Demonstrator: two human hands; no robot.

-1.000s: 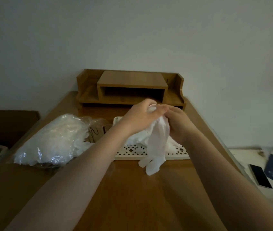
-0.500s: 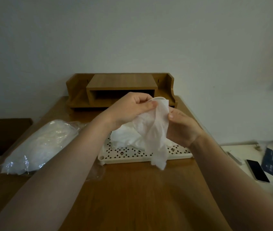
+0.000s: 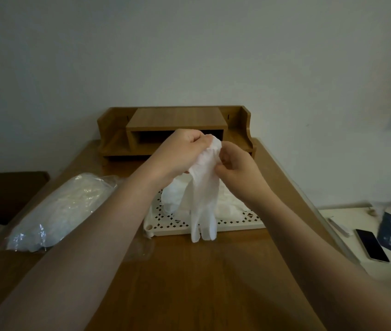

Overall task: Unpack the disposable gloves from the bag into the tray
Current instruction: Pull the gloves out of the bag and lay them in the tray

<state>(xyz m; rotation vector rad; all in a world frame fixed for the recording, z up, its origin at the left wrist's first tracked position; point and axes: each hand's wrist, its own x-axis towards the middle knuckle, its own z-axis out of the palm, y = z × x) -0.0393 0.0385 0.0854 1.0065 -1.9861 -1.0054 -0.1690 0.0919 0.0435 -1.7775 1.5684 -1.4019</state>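
White and thin, a disposable glove hangs between the two hands above the wooden worktop, its cuff bunched at the top and its fingers dangling down past the near rim of the tray. The left hand has its grip pinched together on the cuff from the left, fingers curled over the bunched edge, and the right hand pinches the same cuff from the right, thumb and fingers closed on the material. Both hands are raised in front of a wooden desk organiser that stands against the wall at the far end of the worktop. The tray is cream-coloured with a perforated base and sits flat in the middle of the worktop; a loose heap of more white gloves lies inside it, behind the hanging glove. Left of the tray, just beside it, lies the clear plastic bag, on its side and bulging with gloves. Off to the right, on a separate pale surface, a dark phone lies face up.
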